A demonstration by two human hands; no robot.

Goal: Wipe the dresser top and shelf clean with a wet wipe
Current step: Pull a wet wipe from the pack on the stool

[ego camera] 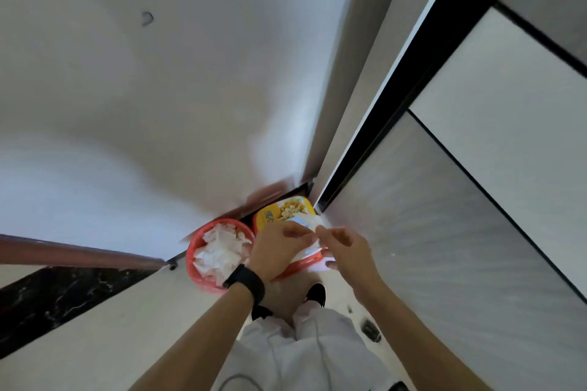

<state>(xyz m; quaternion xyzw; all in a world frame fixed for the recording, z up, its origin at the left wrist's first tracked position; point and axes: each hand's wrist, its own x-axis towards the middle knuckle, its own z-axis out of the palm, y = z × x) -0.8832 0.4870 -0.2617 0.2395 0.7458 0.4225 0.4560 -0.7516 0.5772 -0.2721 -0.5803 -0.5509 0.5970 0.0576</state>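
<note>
Just below the centre of the frame, the 2 bare hands meet over a white and pale blue soft pack of wet wipes (305, 223). The left hand (279, 249), with a black band (246, 282) on its wrist, is curled around the pack and grips it from the left side. The right hand (347, 251) has its thumb and forefinger pinched narrow at the pack's top edge; whether a wipe sits between them is too blurred to tell. Directly under the pack, partly hidden, is a yellow printed tub with a red rim (279, 211). Just left of it stands a round red plastic basket (193, 259) filled with crumpled white paper (220, 251). Both stand on the floor against the white wall (158, 89) filling the upper left. A grey panelled cabinet front with black trim (476, 168) runs down the right side. At the bottom, pale trousers (305, 349) and 1 black shoe (316, 294) show.
</note>
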